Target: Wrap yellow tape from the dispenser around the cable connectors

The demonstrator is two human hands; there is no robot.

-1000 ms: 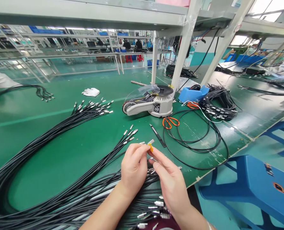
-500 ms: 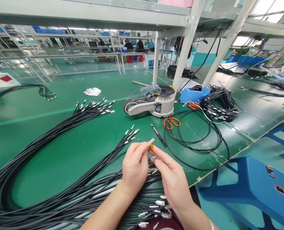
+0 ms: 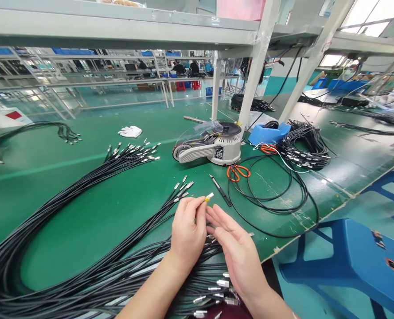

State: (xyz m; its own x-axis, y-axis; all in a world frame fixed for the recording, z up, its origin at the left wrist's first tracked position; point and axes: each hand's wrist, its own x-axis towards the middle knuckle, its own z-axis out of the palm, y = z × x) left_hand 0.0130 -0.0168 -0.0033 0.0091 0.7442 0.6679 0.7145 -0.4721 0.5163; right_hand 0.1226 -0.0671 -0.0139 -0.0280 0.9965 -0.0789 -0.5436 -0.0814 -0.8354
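Note:
My left hand (image 3: 189, 223) is closed, pinching a small metal cable connector (image 3: 211, 195) with a bit of yellow tape (image 3: 207, 199) wrapped at its base. Just to the right is my right hand (image 3: 238, 248), its fingers apart and slightly curved, holding nothing that I can see. Below both hands lie black cables with silver connectors (image 3: 222, 282). A smaller bunch of cables ends in metal connectors (image 3: 183, 188) left of my left hand. Beyond my right hand rests a black utility knife (image 3: 220, 190).
A grey tape dispenser (image 3: 213, 148) stands ahead, with orange-handled scissors (image 3: 238, 173) and a looped black cable (image 3: 276, 206) nearby. A large cable bundle (image 3: 50, 208) curves across the left. A white glove (image 3: 130, 131) lies farther back. A blue stool (image 3: 359, 261) stands right of the table edge.
My right hand has come away from the connector and its fingers have spread. My left hand still pinches the connector, and the yellow tape now lies wrapped closer around it.

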